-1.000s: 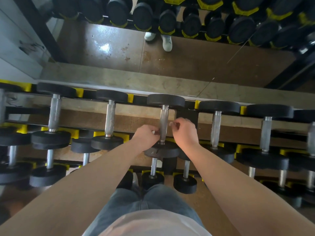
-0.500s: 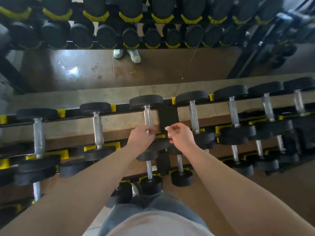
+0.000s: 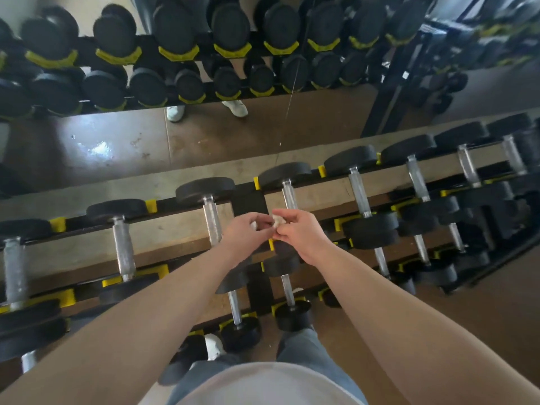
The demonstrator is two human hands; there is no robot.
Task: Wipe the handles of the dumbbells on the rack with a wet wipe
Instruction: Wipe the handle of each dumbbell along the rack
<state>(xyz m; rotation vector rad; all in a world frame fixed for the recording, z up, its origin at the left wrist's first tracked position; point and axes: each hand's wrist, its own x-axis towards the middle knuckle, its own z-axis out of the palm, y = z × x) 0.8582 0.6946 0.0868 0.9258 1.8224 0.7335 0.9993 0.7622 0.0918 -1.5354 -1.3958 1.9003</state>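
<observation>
wet wipe (image 3: 277,220): small crumpled white wad, held in the air between both hands over the rack's centre upright (image 3: 248,197); touches no handle
left hand (image 3: 244,235): fingers curled, pinching one end of the wipe; a bit of white shows at its fingertips
right hand (image 3: 301,233): thumb and fingers bunched tight, pinching the other end
nearest handles: left handle (image 3: 211,220) just beside the left hand, right handle (image 3: 289,197) just behind the right hand; neither meets the wipe
step (judged): looks like refolding or handing over the wipe between handles, not wiping
risk 1: wipe slips out mid-handover and drops through the rack gap to the lower-tier dumbbells (image 3: 235,308) or the floor; cause: only fingertip pinches on a small wet wad
risk 2: if left balled up, only a small patch meets the knurled metal, so the handle gets a partial wipe; cause: wipe not spread out
risk 3: thin wipe snags or tears on the rough knurling if dragged hard
risk 4: a handle gets skipped; cause: a row of look-alike handles, e.g. the next handle along (image 3: 358,197), and nothing visible marks which are done
risk 5: knuckles knock the black heads or the upright; cause: handles sit close between them
unclear: how wet the wipe is; blurred at the fingers
</observation>
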